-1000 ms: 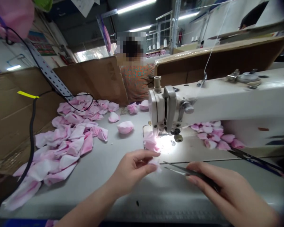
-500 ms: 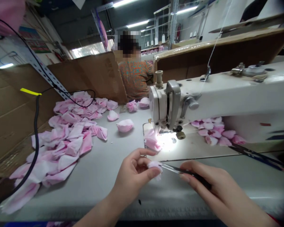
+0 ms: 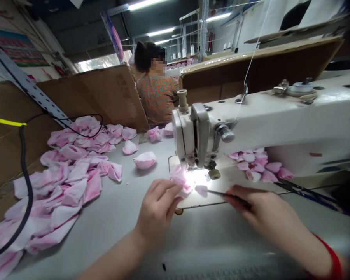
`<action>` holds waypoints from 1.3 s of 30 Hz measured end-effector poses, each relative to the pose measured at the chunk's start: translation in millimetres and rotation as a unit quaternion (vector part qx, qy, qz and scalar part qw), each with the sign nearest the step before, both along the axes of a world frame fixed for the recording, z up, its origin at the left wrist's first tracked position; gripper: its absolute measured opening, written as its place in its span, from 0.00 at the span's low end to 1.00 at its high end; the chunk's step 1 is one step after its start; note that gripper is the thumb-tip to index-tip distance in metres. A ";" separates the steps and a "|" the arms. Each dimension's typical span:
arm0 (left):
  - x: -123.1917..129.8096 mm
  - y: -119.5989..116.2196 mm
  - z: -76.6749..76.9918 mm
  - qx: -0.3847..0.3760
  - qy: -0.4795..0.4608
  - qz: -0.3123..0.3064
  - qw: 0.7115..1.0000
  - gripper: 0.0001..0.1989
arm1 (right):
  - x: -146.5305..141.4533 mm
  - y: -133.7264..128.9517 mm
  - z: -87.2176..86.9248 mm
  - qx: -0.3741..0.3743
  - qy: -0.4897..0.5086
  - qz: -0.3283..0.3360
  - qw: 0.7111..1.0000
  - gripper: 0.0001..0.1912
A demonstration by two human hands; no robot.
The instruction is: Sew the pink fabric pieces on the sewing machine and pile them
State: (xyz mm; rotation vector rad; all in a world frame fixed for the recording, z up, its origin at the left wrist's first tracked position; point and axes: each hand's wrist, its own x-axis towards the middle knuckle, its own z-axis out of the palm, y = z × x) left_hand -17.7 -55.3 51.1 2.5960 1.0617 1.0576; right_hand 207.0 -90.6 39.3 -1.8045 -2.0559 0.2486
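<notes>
My right hand is closed around dark tweezers. At their tip is a small pale pink fabric piece, in front of the needle area. My left hand has its fingers curled together at the edge of a pink-and-white fabric piece on the machine bed. Its fingertips are partly hidden behind the hand's own back. The white sewing machine stands just beyond both hands, its lamp brightly lighting the needle plate.
A large heap of pink fabric pieces covers the table's left side. Several small stuffed pink pieces lie under the machine arm, with scissors beside them. A black cable hangs at left. Behind cardboard sits another person.
My left hand has let go of the small pale piece and moved up to the fabric on the machine bed. The tweezers have carried the small piece toward the needle. The view has shifted right.
</notes>
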 end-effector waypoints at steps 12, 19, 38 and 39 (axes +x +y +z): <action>9.6 60.5 -18.2 0.050 0.267 -0.075 0.959 0.10 | 8.0 82.9 25.0 -0.149 -0.001 0.094 0.984 0.10; 12.5 55.5 -33.0 0.102 0.230 -0.035 0.967 0.12 | 10.2 81.1 19.3 -0.224 0.064 0.050 0.971 0.08; 15.7 52.0 -34.5 0.110 0.178 -0.012 0.978 0.10 | -14.6 69.5 -6.2 -0.085 -0.124 0.061 0.987 0.16; 15.5 51.4 -35.8 0.110 0.179 -0.013 0.978 0.10 | -14.3 69.9 -8.2 -0.089 -0.127 0.068 0.986 0.17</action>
